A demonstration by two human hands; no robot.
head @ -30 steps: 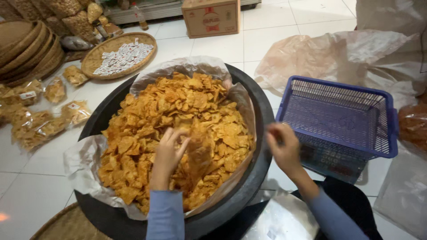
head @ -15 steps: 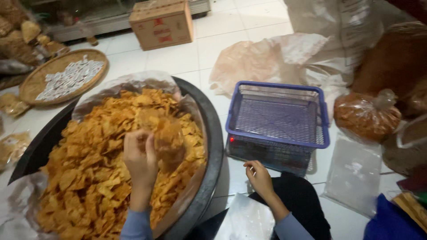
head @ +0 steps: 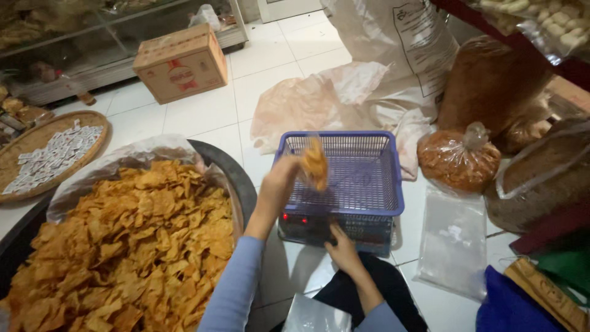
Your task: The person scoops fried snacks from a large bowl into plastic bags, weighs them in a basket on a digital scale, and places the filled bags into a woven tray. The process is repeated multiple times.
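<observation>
My left hand [head: 284,179] is raised over the near left edge of a blue plastic basket [head: 376,203] and grips a small clear bag of orange chips [head: 314,163]. The basket sits on a scale [head: 310,229] with a red display. My right hand [head: 342,247] rests on the floor at the scale's front, fingers bent; I cannot see anything in it. A large dark round pan [head: 236,175] lined with plastic holds a heap of orange chips [head: 129,246] at the left.
A cardboard box [head: 181,61] stands behind. A woven tray with small white packets [head: 49,157] lies far left. Tied bags of snacks [head: 458,157] and large sacks [head: 491,80] crowd the right. Clear flat bags [head: 452,240] lie on the white tile floor.
My left hand has lifted the chip bag out of the pan and carried it right, over the basket. My right hand has dropped to the scale's front. The view has swung right.
</observation>
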